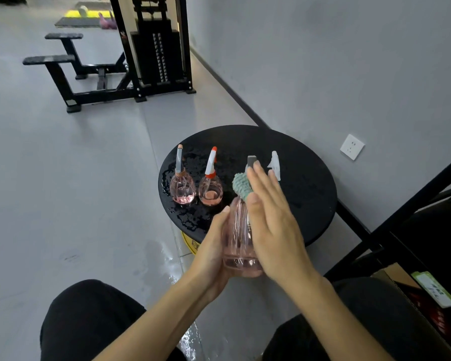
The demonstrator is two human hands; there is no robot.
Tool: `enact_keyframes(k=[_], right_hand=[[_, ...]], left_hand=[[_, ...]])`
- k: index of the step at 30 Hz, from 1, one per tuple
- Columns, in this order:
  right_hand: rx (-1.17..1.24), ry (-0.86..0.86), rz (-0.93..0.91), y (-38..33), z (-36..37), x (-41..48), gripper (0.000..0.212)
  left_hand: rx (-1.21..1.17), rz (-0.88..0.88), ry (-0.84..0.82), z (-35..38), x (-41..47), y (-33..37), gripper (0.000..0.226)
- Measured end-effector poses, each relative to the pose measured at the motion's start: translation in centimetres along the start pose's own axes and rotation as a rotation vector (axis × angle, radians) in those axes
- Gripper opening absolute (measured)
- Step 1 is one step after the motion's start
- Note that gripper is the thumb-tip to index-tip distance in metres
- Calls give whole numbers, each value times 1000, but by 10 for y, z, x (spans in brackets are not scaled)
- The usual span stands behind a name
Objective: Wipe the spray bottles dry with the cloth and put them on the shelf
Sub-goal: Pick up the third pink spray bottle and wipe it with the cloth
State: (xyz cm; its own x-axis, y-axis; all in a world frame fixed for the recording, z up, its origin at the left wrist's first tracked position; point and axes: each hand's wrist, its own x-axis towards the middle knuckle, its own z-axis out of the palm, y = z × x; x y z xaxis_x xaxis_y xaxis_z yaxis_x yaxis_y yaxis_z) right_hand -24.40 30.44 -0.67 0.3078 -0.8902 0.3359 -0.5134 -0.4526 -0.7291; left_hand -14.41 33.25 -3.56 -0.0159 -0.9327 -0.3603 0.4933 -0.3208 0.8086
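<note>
Gripping a pink bottle [238, 243] in the curled left hand [211, 251], lifted clear of the wet surface [297, 183], and pressing a cloth [241, 187] to its neck with the flat, straight-fingered right hand [274, 222] for wiping.

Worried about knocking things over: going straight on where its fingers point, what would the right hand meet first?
Likely the grey spray head of the held pink bottle, just beyond the right hand; depth is unclear.
</note>
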Motion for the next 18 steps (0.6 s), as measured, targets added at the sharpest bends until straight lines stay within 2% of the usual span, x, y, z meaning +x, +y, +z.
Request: enact_keyframes(k=[8,12,15,18], right_hand=[[-110,-32,-147,-6,9,-52,53],[-30,-18,-97,-1,4,-29,52],[19,0,-13,1,-1,-6,53],[-22,2,-62,-1,3,-14,51]], left_hand=[[-73,42,-47,-6,1,7,41],[-54,28,-60,-2,-2,4,35],[-52,11,-72,4,-6,2,40],[-72,41,-74,0,-3,2,37]])
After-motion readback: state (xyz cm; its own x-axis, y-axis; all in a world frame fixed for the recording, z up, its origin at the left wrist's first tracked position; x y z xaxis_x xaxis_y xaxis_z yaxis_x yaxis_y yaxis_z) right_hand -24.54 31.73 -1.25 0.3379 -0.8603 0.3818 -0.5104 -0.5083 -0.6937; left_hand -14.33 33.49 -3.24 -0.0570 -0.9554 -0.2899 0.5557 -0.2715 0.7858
